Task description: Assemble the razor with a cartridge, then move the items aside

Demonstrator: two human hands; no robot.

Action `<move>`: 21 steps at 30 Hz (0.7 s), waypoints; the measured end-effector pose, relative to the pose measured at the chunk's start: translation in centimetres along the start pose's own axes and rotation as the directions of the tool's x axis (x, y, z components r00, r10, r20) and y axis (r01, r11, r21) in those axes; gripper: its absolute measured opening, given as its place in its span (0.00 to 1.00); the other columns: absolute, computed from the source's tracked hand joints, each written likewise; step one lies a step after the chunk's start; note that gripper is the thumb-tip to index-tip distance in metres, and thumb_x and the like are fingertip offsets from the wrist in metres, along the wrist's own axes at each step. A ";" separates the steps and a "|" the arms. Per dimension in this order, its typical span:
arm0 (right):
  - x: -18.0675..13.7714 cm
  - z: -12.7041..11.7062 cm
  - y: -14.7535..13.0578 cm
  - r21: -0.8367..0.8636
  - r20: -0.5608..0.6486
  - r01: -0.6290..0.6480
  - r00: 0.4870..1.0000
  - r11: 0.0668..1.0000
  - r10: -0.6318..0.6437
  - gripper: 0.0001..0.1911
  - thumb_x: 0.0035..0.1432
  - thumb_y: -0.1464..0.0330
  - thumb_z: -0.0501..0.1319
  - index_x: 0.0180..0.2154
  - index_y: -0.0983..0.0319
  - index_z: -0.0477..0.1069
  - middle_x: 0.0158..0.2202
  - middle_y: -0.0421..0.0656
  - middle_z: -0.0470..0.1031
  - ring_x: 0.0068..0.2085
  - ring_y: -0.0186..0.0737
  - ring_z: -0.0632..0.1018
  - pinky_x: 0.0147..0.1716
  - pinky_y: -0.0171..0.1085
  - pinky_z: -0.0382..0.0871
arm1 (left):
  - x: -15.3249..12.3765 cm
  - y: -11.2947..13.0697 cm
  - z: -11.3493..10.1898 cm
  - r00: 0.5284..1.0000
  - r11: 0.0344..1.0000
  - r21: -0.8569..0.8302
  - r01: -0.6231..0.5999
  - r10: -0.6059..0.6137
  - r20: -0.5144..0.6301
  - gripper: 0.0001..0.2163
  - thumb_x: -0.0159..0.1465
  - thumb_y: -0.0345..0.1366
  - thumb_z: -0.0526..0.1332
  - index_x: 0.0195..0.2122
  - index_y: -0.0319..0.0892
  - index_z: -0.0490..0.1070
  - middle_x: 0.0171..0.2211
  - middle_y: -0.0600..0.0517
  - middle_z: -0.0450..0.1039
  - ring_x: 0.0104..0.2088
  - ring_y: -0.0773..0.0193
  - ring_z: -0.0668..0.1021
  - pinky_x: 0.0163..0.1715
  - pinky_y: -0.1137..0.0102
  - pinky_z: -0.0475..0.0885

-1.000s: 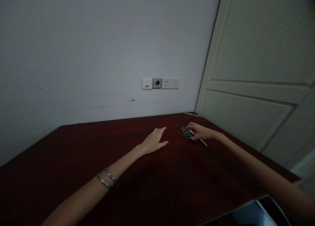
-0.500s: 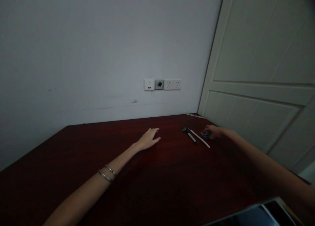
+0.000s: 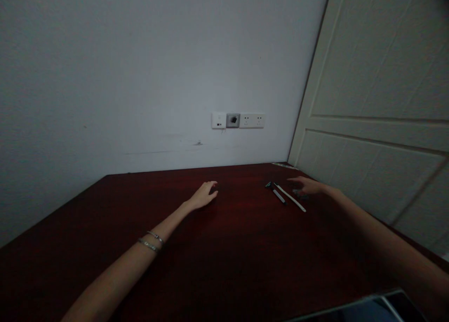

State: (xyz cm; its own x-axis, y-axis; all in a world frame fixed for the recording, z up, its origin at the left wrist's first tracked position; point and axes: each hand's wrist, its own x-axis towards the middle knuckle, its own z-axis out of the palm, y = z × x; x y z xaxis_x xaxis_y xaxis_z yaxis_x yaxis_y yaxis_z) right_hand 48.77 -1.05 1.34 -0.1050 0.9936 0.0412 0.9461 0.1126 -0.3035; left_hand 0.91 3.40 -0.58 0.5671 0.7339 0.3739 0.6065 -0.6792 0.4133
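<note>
My left hand [image 3: 202,195] hovers over or rests on the table left of the small items, fingers and thumb apart, holding nothing. At the right, my right hand [image 3: 307,186] has its fingers stretched out above a small greyish-blue object [image 3: 300,194], partly hidden and too blurred to name. Beside it lies a slim, slightly bent white stick [image 3: 294,200] with a dark tip. Just left of that stick is a razor [image 3: 279,196] with a grey and black handle, its head pointing to the wall.
The dark red table [image 3: 210,247] meets a pale wall [image 3: 157,78] with sockets [image 3: 251,120]. A cream panelled door [image 3: 368,139] borders the right side. A thin pale strip [image 3: 285,165] lies in the back corner. A dark glassy device [image 3: 365,310] shows at the bottom right.
My right hand has let go of the small greyish-blue object, and its fingers have straightened. My left hand has drawn slightly left. The view has shifted a little.
</note>
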 end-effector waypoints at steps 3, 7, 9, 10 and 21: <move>1.2 0.6 -3.0 0.035 -0.130 0.082 0.989 0.996 -0.077 0.35 0.41 0.74 0.59 0.55 0.64 0.65 0.54 0.50 0.68 0.54 0.49 0.69 0.54 0.44 0.61 | -0.8 -1.9 -0.5 0.998 0.998 0.026 0.056 -0.054 -0.040 0.18 0.61 0.36 0.54 0.52 0.36 0.63 0.48 0.42 0.69 0.50 0.56 0.70 0.53 0.59 0.63; 3.4 2.2 -8.3 -0.006 -0.210 0.171 0.963 0.985 -0.168 0.31 0.46 0.74 0.58 0.56 0.63 0.63 0.54 0.49 0.68 0.54 0.47 0.69 0.54 0.44 0.61 | -2.7 -3.7 -1.4 0.993 0.991 0.078 0.108 -0.103 -0.062 0.19 0.58 0.29 0.53 0.52 0.37 0.63 0.51 0.42 0.67 0.52 0.56 0.68 0.55 0.58 0.61; 4.4 3.3 -10.9 -0.021 -0.200 0.235 0.951 0.972 -0.235 0.30 0.47 0.75 0.58 0.55 0.63 0.64 0.54 0.48 0.68 0.55 0.46 0.68 0.55 0.44 0.60 | -3.7 -4.4 -2.0 0.989 0.986 0.096 0.135 -0.129 -0.068 0.20 0.57 0.27 0.52 0.52 0.37 0.64 0.52 0.42 0.67 0.53 0.55 0.68 0.55 0.58 0.61; 4.8 3.9 -12.0 -0.023 -0.191 0.271 0.944 0.962 -0.270 0.30 0.47 0.76 0.57 0.55 0.62 0.64 0.54 0.48 0.68 0.55 0.45 0.68 0.55 0.44 0.60 | -4.2 -4.8 -2.3 0.986 0.982 0.105 0.155 -0.147 -0.074 0.20 0.57 0.27 0.52 0.52 0.36 0.64 0.52 0.42 0.67 0.53 0.55 0.68 0.55 0.58 0.61; 4.7 10.8 -17.5 -0.033 -0.107 0.290 0.950 0.956 -0.292 0.20 0.57 0.67 0.54 0.51 0.65 0.69 0.57 0.53 0.64 0.58 0.49 0.64 0.56 0.47 0.58 | -7.9 -7.2 -3.1 0.974 0.945 0.236 0.227 -0.217 -0.067 0.17 0.64 0.36 0.49 0.50 0.32 0.65 0.49 0.38 0.68 0.51 0.54 0.70 0.52 0.61 0.63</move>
State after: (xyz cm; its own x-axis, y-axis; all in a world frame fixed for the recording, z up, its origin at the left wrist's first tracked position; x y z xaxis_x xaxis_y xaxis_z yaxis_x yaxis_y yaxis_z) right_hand 28.40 1.76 -3.46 -0.3436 0.9107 0.2294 0.8846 0.3959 -0.2465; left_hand -9.70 2.51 -3.95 0.3829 0.8627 0.3303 0.8333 -0.4769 0.2796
